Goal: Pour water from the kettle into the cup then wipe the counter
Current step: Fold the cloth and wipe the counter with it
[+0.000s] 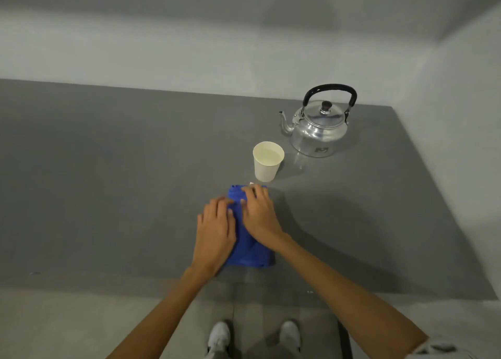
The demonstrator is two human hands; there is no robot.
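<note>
A folded blue cloth (248,251) lies flat on the grey counter (108,182), near its front edge. My left hand (215,230) rests palm down on the cloth's left side, fingers together. My right hand (260,213) lies palm down on the cloth's upper right part, fingers spread a little. Just beyond the cloth stands a white paper cup (267,161) with water in it. Behind and to the right of the cup sits a shiny metal kettle (318,127), lid on, black handle upright, spout pointing left.
The counter meets pale walls at the back and on the right. A small wet patch (299,163) glistens between cup and kettle. Below the counter's front edge I see the floor and my two white shoes (219,337).
</note>
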